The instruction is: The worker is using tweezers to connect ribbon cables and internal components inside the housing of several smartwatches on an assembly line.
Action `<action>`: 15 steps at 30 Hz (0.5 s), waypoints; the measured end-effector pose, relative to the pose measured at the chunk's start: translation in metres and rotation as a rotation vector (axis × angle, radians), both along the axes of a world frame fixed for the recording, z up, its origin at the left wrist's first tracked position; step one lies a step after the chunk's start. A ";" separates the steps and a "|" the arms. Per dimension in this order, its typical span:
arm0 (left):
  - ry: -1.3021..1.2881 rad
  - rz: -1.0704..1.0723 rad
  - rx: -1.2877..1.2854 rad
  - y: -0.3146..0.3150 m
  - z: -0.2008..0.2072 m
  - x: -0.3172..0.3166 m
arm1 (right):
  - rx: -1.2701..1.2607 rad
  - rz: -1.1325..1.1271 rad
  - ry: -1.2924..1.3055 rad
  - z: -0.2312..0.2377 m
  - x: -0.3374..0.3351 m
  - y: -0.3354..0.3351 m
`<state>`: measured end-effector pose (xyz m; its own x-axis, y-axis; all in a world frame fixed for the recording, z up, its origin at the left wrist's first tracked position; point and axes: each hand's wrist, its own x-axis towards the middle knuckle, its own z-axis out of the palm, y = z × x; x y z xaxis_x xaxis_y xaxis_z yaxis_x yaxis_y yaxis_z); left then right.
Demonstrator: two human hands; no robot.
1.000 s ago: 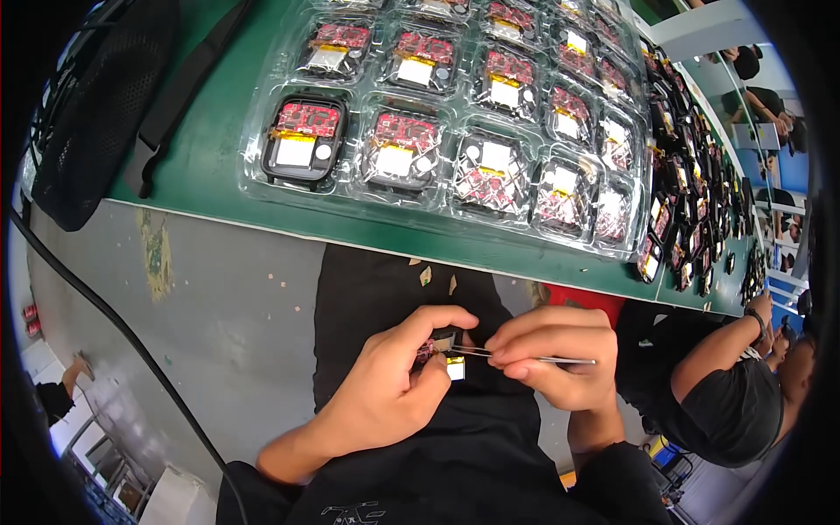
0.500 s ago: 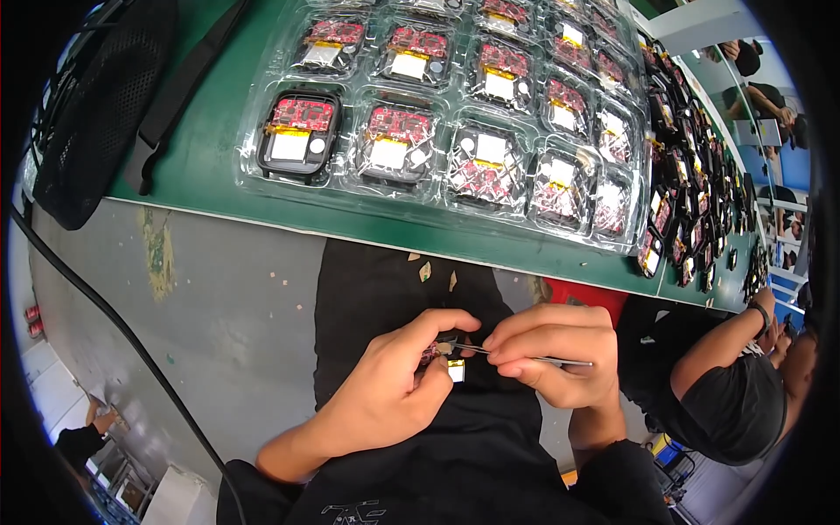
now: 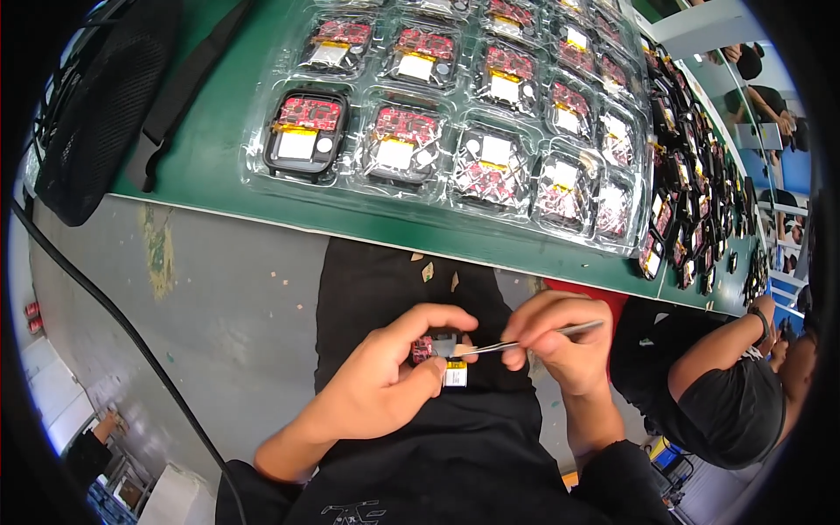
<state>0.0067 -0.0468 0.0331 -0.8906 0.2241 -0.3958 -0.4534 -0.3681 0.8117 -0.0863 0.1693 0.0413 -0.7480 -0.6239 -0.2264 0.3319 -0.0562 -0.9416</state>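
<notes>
Circuit board [image 3: 422, 350], at lower centre of the frame, is pinched in the left hand [image 3: 381, 372]; the right hand [image 3: 560, 339] pinches tweezers [image 3: 573, 330], tips near it. Fine tweezer work seems underway, calling for steady support.

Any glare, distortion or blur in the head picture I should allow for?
Head view: white glare streaks the clear plastic tray; toward the black fisheye rim at right, the crowded black-cased devices with red boards look squeezed and run together. Also head view: the thin silver metal tweezers in the right hand show, but detail at their tips is too small to judge.
</notes>
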 end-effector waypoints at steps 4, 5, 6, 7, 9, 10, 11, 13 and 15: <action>-0.045 0.116 0.146 -0.005 -0.007 0.004 | 0.172 0.012 0.610 0.015 -0.005 0.014; -0.038 0.160 0.189 -0.005 -0.010 0.005 | 0.304 0.093 0.930 0.021 -0.007 0.014; -0.005 0.150 0.148 -0.005 -0.013 0.006 | 0.463 0.118 1.067 0.021 -0.006 0.009; -0.005 0.147 0.148 -0.005 -0.012 0.006 | 0.464 0.115 1.067 0.020 -0.001 0.004; -0.044 0.174 0.114 -0.003 -0.011 0.006 | 0.927 0.149 0.944 0.017 0.008 -0.005; -0.040 0.173 0.116 -0.001 -0.010 0.006 | 0.899 0.152 0.907 0.014 0.009 -0.007; -0.034 0.178 0.083 0.000 -0.010 0.005 | 0.901 0.150 0.910 0.013 0.011 -0.009; -0.030 0.183 0.049 0.003 -0.010 0.006 | 0.577 0.188 0.341 0.012 0.016 -0.012; 0.039 0.186 -0.041 0.008 -0.011 0.005 | 0.556 0.215 0.271 0.012 0.020 -0.018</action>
